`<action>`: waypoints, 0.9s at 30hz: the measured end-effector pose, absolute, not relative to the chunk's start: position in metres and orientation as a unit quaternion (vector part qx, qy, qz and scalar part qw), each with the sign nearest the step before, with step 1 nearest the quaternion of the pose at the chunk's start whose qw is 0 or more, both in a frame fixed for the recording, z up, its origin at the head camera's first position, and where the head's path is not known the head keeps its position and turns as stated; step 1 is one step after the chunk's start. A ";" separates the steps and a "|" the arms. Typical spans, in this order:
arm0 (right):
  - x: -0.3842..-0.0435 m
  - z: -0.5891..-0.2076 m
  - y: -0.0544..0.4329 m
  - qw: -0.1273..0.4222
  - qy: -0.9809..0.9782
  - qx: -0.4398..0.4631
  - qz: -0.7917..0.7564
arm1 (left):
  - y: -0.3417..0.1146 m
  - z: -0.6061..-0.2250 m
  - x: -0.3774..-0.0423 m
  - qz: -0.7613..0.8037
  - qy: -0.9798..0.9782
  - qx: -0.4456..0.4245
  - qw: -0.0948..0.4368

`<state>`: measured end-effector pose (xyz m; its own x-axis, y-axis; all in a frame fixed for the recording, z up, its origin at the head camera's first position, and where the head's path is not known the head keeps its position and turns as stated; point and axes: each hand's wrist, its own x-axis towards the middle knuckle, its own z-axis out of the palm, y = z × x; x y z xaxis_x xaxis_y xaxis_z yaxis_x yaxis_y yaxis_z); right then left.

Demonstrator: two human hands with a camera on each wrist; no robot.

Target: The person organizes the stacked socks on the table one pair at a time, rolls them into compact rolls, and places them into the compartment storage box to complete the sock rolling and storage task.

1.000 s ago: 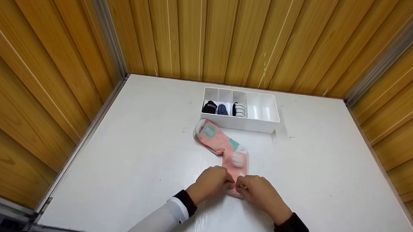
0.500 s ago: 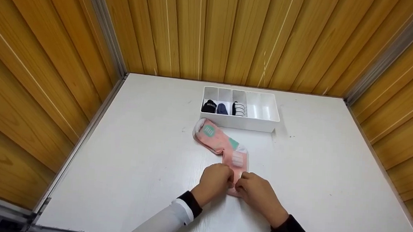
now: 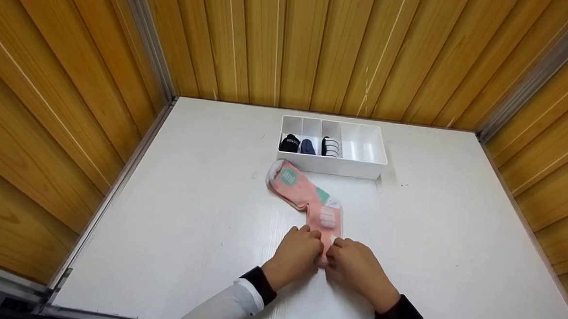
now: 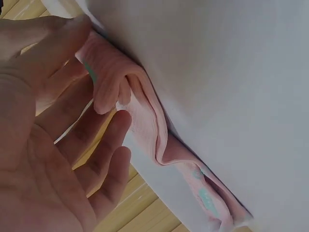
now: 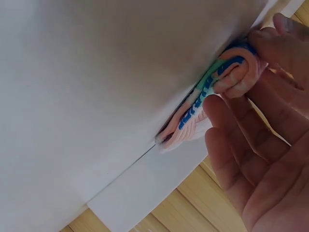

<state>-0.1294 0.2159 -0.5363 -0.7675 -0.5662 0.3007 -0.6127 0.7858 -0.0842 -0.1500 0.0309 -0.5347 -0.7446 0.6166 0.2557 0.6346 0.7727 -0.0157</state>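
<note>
A pink sock (image 3: pixel 294 187) with teal and white patches and a pale toe lies on the white table, toe toward the box; whether a second sock lies beneath is hard to tell. My left hand (image 3: pixel 296 254) and right hand (image 3: pixel 360 269) pinch its cuff end from both sides. In the left wrist view, the thumb and forefinger grip the folded edge of the sock (image 4: pixel 128 72), the other fingers loosely bent. The right wrist view shows the sock's curled-over end (image 5: pixel 241 79), blue marks on its layers, held at the right thumb and fingertips.
Beyond the sock's toe stands a white divided box (image 3: pixel 332 168). Its left compartments hold a black sock bundle (image 3: pixel 290 144), a navy bundle (image 3: pixel 307 147) and a black-and-white striped bundle (image 3: pixel 331 147). Wood-panelled walls (image 3: pixel 300 43) enclose the table's back and sides.
The cuff end, earlier flatter and showing below my fingers, is now curled over, with only a small bit visible between the hands. The left hand has shifted slightly right; the sock's toe stays put.
</note>
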 end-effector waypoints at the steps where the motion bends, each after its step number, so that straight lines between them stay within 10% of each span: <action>1: -0.131 -0.536 0.216 0.128 -0.935 0.317 0.092 | 0.031 -0.535 -0.151 -0.036 -0.934 -0.333 0.124; 11: -0.144 -0.529 0.224 0.047 -0.936 0.310 0.162 | 0.034 -0.529 -0.166 -0.114 -0.941 -0.312 0.068; 20: -0.136 -0.527 0.216 0.172 -0.921 0.327 0.126 | 0.035 -0.523 -0.170 -0.108 -0.952 -0.284 0.044; 27: -0.131 -0.527 0.214 0.150 -0.928 0.318 0.120 | 0.036 -0.520 -0.175 -0.162 -0.941 -0.296 0.016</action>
